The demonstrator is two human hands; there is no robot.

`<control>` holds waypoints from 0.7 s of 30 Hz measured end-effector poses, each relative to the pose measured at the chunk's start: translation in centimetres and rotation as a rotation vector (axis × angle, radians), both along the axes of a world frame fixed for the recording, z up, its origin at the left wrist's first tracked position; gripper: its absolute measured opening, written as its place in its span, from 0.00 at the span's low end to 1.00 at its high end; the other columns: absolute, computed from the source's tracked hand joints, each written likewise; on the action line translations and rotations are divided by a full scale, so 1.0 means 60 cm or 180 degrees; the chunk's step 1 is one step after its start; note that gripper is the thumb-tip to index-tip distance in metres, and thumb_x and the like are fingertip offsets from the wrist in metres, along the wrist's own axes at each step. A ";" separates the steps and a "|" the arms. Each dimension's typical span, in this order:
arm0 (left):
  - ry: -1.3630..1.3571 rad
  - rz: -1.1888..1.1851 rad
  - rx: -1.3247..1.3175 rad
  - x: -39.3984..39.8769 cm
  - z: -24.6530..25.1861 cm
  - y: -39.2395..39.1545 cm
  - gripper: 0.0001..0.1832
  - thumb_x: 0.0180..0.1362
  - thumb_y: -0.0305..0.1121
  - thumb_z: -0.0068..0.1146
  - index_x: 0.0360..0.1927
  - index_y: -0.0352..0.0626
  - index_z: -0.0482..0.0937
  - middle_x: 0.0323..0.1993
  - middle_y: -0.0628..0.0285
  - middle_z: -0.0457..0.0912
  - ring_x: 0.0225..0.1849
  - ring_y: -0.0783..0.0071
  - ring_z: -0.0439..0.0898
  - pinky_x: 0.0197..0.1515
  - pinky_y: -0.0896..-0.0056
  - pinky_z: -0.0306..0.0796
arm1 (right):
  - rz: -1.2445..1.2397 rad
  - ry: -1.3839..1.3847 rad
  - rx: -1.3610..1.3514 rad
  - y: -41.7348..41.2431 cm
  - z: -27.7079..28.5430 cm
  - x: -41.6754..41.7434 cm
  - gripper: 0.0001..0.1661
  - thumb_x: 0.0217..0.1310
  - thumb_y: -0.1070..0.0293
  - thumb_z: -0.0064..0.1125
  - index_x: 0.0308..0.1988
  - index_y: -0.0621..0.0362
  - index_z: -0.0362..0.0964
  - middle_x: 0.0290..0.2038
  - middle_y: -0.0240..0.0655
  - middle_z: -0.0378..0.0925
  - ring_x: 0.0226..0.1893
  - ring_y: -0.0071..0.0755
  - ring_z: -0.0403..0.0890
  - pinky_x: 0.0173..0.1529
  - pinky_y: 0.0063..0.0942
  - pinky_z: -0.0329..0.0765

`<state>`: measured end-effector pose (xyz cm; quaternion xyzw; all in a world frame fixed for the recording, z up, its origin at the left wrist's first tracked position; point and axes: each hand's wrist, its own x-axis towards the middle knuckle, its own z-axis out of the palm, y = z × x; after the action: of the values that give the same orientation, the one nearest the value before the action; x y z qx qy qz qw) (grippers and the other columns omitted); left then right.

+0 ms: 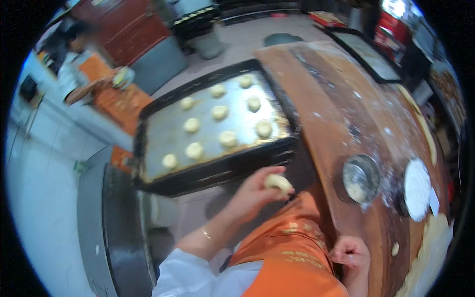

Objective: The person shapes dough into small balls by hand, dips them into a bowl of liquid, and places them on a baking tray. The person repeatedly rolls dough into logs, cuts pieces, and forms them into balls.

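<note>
My left hand (256, 193) grips a pale piece of dough (278, 182) between thumb and fingers, just off the near edge of a dark-rimmed baking tray (163, 135). Small round dough pieces (219, 112) sit spaced out in rows on that tray. Beside the wooden worktable's (330, 122) near edge, my right hand (350, 252) has its fingers curled in, with nothing visible in it. A small scrap of dough (395, 248) lies on the wood to its right, and a sheet of dough (426, 256) lies farther right.
On the table stand a metal bowl (362, 178) and a round container of white powder (417, 189). A long dough strip (423, 126) runs along the far side. Another baking tray (367, 54) rests at the table's end. At the left, a person in an orange apron (92, 70) holds a bowl.
</note>
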<state>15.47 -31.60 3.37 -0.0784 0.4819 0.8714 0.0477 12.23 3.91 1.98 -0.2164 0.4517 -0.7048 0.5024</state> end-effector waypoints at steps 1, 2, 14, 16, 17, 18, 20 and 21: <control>0.0004 0.0360 -0.0444 0.018 -0.008 -0.058 0.26 0.59 0.21 0.53 0.63 0.37 0.66 0.49 0.48 0.81 0.52 0.60 0.81 0.55 0.63 0.77 | -0.0341 -0.0099 -0.0028 -0.018 0.015 0.003 0.15 0.59 0.62 0.62 0.34 0.64 0.72 0.30 0.32 0.76 0.23 0.18 0.69 0.27 0.18 0.62; -0.0332 0.0819 -0.0900 0.040 0.011 -0.114 0.23 0.58 0.20 0.52 0.59 0.37 0.68 0.49 0.48 0.81 0.51 0.61 0.82 0.54 0.64 0.77 | -0.0396 -0.0286 -0.0089 -0.020 0.012 0.003 0.14 0.59 0.63 0.62 0.33 0.65 0.71 0.29 0.34 0.76 0.23 0.19 0.69 0.28 0.18 0.62; -0.2134 0.1931 -0.4008 0.277 -0.056 -0.577 0.16 0.52 0.24 0.55 0.46 0.36 0.80 0.40 0.58 0.82 0.43 0.68 0.80 0.48 0.68 0.74 | -0.0341 -0.0588 -0.0191 -0.058 0.000 -0.012 0.15 0.59 0.65 0.64 0.33 0.67 0.71 0.28 0.38 0.77 0.26 0.24 0.73 0.32 0.19 0.66; -0.2083 0.1638 -0.4211 0.270 -0.045 -0.566 0.17 0.54 0.27 0.57 0.49 0.35 0.80 0.41 0.57 0.83 0.43 0.68 0.80 0.49 0.67 0.73 | -0.0378 -0.0541 -0.0084 -0.051 0.003 -0.005 0.15 0.59 0.65 0.64 0.33 0.67 0.71 0.28 0.37 0.77 0.25 0.23 0.73 0.32 0.19 0.66; -0.2119 0.1518 -0.4060 0.275 -0.042 -0.565 0.17 0.55 0.27 0.57 0.49 0.35 0.80 0.42 0.56 0.83 0.43 0.68 0.80 0.49 0.67 0.73 | -0.0433 -0.0531 -0.0084 -0.048 0.005 0.000 0.16 0.59 0.64 0.65 0.33 0.67 0.70 0.27 0.37 0.77 0.25 0.23 0.72 0.31 0.19 0.66; -0.2148 0.1422 -0.3925 0.279 -0.034 -0.565 0.18 0.56 0.28 0.57 0.50 0.35 0.80 0.42 0.56 0.83 0.43 0.68 0.80 0.50 0.67 0.73 | -0.0475 -0.0512 -0.0107 -0.047 0.006 0.002 0.16 0.59 0.64 0.65 0.33 0.66 0.70 0.27 0.37 0.77 0.24 0.22 0.72 0.31 0.20 0.66; -0.2184 0.1326 -0.3963 0.287 -0.024 -0.556 0.18 0.56 0.29 0.58 0.51 0.35 0.80 0.43 0.53 0.84 0.45 0.60 0.81 0.51 0.63 0.74 | -0.0568 -0.0492 -0.0071 -0.033 -0.003 0.012 0.17 0.57 0.62 0.66 0.32 0.65 0.70 0.26 0.35 0.75 0.24 0.22 0.71 0.29 0.19 0.65; -0.2078 0.1435 -0.4836 0.290 -0.022 -0.556 0.18 0.56 0.28 0.57 0.51 0.35 0.80 0.43 0.51 0.84 0.46 0.57 0.81 0.51 0.61 0.73 | -0.0643 -0.0483 -0.0074 -0.028 -0.010 0.017 0.18 0.56 0.61 0.67 0.32 0.64 0.70 0.25 0.34 0.75 0.23 0.21 0.71 0.28 0.19 0.64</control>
<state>32.87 -64.95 2.05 -0.4301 0.8700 0.2345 -0.0558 13.24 2.25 1.37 -0.1216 0.4237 -0.7713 0.4591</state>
